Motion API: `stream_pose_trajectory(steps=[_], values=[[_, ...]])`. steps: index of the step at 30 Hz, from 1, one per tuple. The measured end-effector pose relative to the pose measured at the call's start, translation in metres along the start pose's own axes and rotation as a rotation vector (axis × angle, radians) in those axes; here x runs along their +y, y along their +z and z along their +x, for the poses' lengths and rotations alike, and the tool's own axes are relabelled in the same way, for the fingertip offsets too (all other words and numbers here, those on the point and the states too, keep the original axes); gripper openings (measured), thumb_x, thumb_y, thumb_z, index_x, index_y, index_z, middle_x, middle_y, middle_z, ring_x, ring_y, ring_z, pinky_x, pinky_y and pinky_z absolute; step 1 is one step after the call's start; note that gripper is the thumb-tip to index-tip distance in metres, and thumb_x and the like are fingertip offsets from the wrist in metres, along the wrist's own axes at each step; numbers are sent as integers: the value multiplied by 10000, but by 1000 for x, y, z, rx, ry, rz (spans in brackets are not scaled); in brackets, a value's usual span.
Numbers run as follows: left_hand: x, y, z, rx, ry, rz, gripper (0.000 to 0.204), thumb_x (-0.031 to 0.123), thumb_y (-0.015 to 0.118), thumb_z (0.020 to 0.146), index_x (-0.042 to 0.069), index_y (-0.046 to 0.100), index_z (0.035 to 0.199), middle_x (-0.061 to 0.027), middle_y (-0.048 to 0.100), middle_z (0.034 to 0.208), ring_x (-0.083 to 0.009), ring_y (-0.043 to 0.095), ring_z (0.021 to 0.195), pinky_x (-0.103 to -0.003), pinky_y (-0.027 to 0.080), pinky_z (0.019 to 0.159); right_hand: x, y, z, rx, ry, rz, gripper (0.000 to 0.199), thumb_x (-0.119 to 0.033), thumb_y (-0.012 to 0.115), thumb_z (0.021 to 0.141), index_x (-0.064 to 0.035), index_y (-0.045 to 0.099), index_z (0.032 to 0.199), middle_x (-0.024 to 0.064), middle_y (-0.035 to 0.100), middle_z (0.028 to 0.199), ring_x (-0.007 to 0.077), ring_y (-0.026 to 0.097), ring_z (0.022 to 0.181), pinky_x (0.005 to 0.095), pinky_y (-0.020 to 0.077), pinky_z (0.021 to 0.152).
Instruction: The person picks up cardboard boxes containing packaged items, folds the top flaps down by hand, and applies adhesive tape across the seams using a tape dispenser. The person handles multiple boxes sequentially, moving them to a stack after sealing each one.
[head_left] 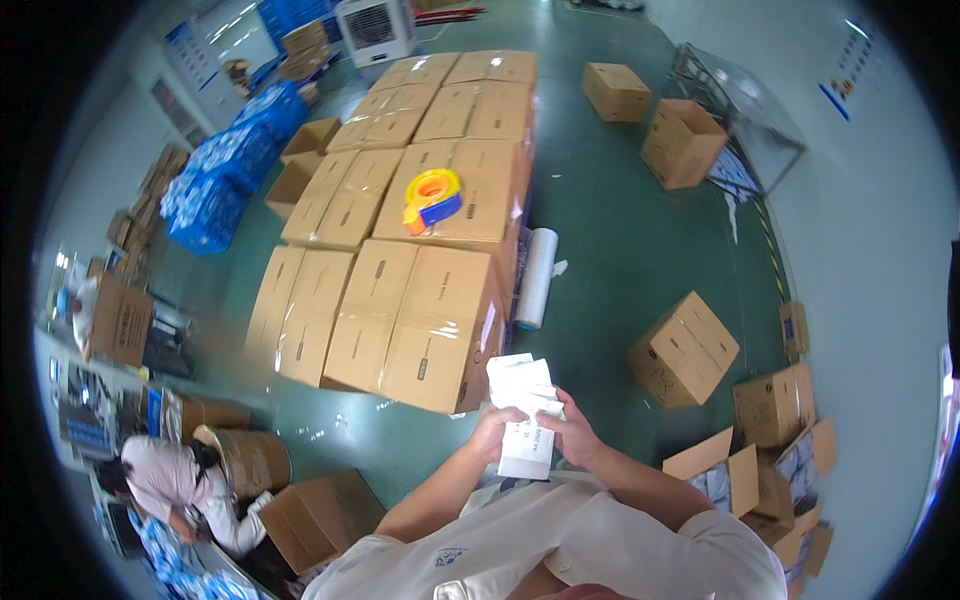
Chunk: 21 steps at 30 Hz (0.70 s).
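A small bundle of white printed paper slips [526, 458] is held in front of my chest, its pieces fanned and overlapping. My left hand [490, 432] grips the left side of the slips, thumb across the top. On the other side my right hand [574, 432] is closed on the same bundle. Just beyond the hands stands a large block of taped brown cartons [440, 330]. On one of these cartons lies a yellow, orange and blue tape dispenser [434, 202].
A roll of clear wrap [538, 278] stands beside the carton block. Single cartons [686, 350] sit on the floor at right, with open boxes [745, 475] nearer me. At lower left a person [180, 475] bends beside a round brown drum [245, 460]. Blue-wrapped bundles [205, 205] line the left.
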<state>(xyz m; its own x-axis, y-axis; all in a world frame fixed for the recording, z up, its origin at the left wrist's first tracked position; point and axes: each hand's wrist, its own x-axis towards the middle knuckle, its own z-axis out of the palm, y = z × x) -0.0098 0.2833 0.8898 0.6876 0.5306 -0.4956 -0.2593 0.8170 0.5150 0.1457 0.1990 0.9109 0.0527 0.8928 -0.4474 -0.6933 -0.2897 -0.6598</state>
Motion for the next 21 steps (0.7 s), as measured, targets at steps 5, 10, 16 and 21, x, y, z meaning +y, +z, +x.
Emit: stream_pose_trajectory(steps=[5, 10, 16, 21], values=[[-6, 39, 56, -181, 19, 672, 624, 68, 619, 769, -16, 491, 1374, -120, 626, 1239, -238, 623, 1103, -368, 501, 948, 19, -59, 2, 116, -164, 101, 547, -101, 700, 932, -49, 435, 1408, 74, 606, 1243, 183, 580, 1173, 368, 474, 1009], [-42, 52, 132, -334, -58, 924, 687, 118, 652, 816, -22, 399, 1439, -121, 599, 1280, -223, 585, 1157, -339, 470, 984, -2, -128, 3, 216, -154, 309, 454, -147, 711, 942, -65, 507, 1339, 58, 641, 1185, 174, 626, 1076, 366, 518, 933], [-119, 84, 231, 231, -155, 1075, 846, 233, 706, 889, -12, 234, 1547, -159, 560, 1347, -227, 588, 1163, -341, 470, 969, -45, -252, 47, 534, -147, 333, 404, -171, 743, 919, -77, 574, 1273, 59, 665, 1121, 198, 650, 1017, 387, 534, 886], [-163, 75, 284, 281, -367, 859, 837, 272, 733, 884, -18, 279, 1525, -202, 591, 1325, -243, 638, 1099, -336, 500, 937, -80, -472, 102, 943, -40, 209, 385, -158, 737, 907, -71, 586, 1251, 64, 674, 1114, 219, 662, 996, 435, 553, 853]])
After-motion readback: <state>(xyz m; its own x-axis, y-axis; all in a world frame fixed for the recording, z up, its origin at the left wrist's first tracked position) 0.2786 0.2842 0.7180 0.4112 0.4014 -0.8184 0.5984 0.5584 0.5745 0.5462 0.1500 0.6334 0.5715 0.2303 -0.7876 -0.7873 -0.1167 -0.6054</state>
